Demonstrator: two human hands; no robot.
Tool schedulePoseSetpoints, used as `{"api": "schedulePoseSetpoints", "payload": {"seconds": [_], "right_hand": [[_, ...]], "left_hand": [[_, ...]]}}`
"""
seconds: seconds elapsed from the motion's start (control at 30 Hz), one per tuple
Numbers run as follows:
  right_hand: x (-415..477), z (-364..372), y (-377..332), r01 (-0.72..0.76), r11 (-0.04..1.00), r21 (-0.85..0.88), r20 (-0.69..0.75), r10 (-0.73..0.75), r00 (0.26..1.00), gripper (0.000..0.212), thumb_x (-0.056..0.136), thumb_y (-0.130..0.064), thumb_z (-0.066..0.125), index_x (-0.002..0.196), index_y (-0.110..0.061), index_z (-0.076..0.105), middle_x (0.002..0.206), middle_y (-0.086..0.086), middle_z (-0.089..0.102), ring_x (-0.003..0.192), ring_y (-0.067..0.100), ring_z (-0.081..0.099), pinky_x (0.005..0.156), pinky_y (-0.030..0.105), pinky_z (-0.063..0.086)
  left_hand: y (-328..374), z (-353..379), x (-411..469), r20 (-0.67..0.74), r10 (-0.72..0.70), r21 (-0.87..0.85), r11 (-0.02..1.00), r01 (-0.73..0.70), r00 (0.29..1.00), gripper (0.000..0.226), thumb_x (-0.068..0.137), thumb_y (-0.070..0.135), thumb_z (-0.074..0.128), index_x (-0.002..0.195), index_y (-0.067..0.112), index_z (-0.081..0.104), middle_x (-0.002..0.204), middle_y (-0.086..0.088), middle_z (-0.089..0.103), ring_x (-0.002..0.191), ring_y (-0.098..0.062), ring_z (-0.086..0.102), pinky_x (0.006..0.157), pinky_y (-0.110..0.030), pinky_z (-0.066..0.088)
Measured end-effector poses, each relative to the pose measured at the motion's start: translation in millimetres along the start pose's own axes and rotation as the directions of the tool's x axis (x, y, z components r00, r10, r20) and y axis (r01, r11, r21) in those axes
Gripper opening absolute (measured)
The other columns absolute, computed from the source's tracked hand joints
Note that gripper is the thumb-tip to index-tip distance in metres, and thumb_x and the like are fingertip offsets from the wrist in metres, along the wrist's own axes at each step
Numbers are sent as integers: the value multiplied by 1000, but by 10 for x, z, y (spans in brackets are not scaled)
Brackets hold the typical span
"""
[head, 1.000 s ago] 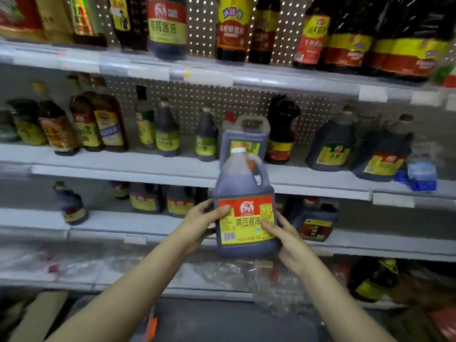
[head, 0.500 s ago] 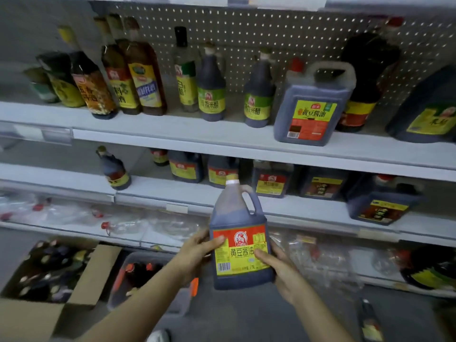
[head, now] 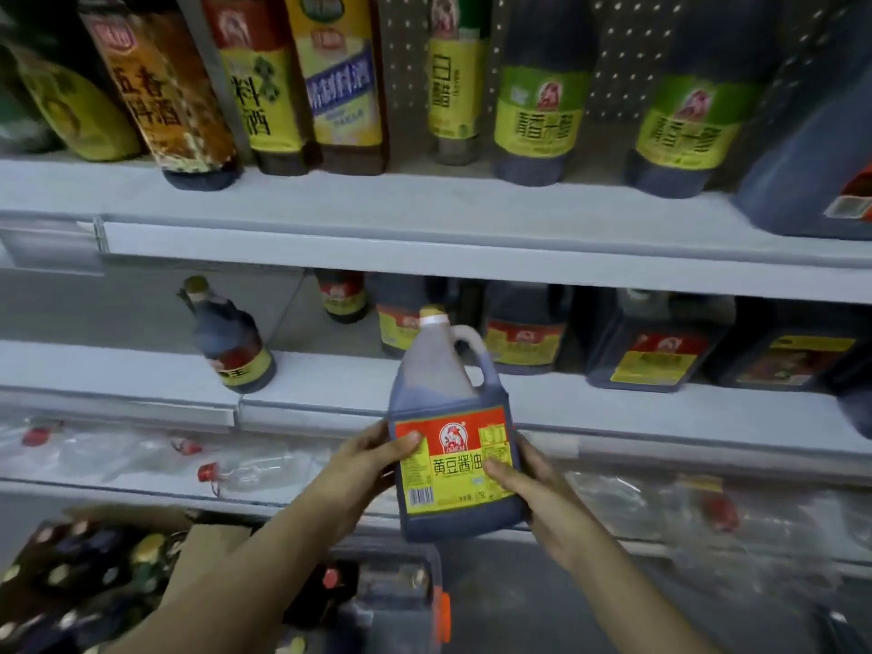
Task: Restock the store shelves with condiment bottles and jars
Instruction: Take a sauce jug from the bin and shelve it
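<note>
Head view: a soy sauce jug (head: 453,441) with a dark body, white cap, loop handle and red-and-yellow label is held upright in the air between both hands, in front of the edge of the middle shelf (head: 141,370) and not resting on it. The left hand (head: 368,469) grips the jug's left side, its fingers curled round the back out of sight and the thumb laid across the red top corner of the label. The right hand (head: 542,493) grips the right side lower down, fingers wrapped behind the jug and the thumb pressed on the yellow part of the label.

Just above and beyond the fingers, a row of shelved jugs (head: 524,342) with similar labels stands at the back of the middle shelf. Up and to the left of the fingers, a small dark bottle (head: 231,337) stands alone near the shelf's front edge. Well above the fingers, the upper shelf (head: 330,214) carries tall bottles (head: 538,101) with yellow and green labels.

Level with the fingers and to either side, crumpled clear plastic wrap (head: 264,469) lies on the lower shelf. Below and left of the fingers, an open cardboard box (head: 207,545) holds dark bottles seen from their caps. Directly below the fingers sits a grey crate (head: 396,601) with more bottles; its contents are blurred.
</note>
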State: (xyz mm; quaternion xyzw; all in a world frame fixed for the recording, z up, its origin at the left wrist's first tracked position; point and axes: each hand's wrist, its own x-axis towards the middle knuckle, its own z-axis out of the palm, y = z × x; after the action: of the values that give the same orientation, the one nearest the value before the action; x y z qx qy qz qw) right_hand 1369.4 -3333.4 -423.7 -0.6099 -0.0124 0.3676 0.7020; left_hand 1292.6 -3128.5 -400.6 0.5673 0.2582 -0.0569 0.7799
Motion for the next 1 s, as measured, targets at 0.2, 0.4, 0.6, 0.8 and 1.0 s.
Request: {"api": "schedulePoseSetpoints", "payload": {"seconds": [0.2,0.4,0.6,0.8,1.0], "right_hand": [[631,91,121,72,997,-13,79,-71,994,78,58,-36,89,127,-19,57,120,6,69,113,24,64,96,39,49],[1063,116,55,106,994,-27,88,-103,991,66,66,-31,79,127,-21,58,119,4,69,112,23,65,100,42,47],[1386,119,-107,149,985,-85,113,-139,984,65,71,-22,71,133,-24,51,118,0,70,107,17,67,88,34,53],[1699,75,-113,159,984,-78,107,-150,983,62,71,-17,70,129,-20,51,120,2,68,107,18,67,85,40,56],[1847,-10,78,212,976,-59,118,-204,972,60,83,-6,64,136,-23,45,124,-3,66,109,11,66,75,24,57]], "left_hand": [[25,-368,513,40,78,-17,997,-77,996,50,78,16,66,126,7,58,117,-15,68,104,-27,67,83,-29,56],[145,-511,882,44,108,42,993,-110,993,51,77,23,66,126,9,59,115,-10,70,103,-23,67,88,-32,53],[261,-596,1137,54,163,53,985,-166,985,43,79,21,64,121,13,60,109,-5,71,102,-18,67,95,-33,50],[329,-658,1383,91,201,61,977,-206,975,50,86,10,61,134,10,49,121,-10,66,113,-23,64,97,-36,51],[248,-693,1546,128,225,96,967,-238,966,55,86,8,59,139,8,43,126,-12,63,116,-23,62,97,-34,51]]}}
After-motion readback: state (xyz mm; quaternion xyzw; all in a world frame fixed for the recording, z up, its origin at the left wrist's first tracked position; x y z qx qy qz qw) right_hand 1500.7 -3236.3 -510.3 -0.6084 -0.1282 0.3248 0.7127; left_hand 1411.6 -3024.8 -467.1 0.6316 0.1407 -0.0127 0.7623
